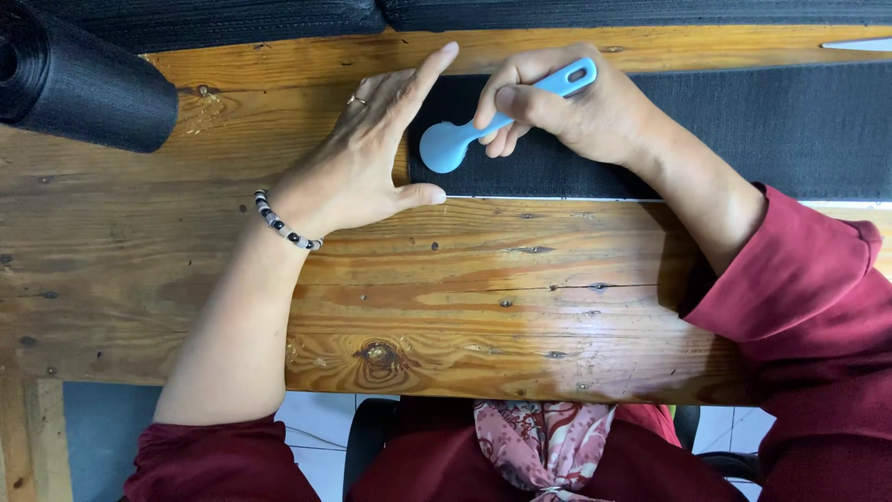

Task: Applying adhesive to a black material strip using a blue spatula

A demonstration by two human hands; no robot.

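My right hand (569,110) grips a light blue plastic spoon-shaped tool (452,143) by its handle, its round end pressed on the left end of a black fabric strip (743,130) that lies across the wooden table (465,297). My left hand (364,163) lies flat and open on the wood beside the strip's left edge, thumb at the strip's near corner, fingers stretched along its end. It wears a ring and a beaded bracelet.
A black fabric roll (79,79) lies at the far left corner. More black fabric (279,19) runs along the table's far edge. A thin white edge (557,198) lines the strip's near side. Tiled floor shows below the table's front edge.
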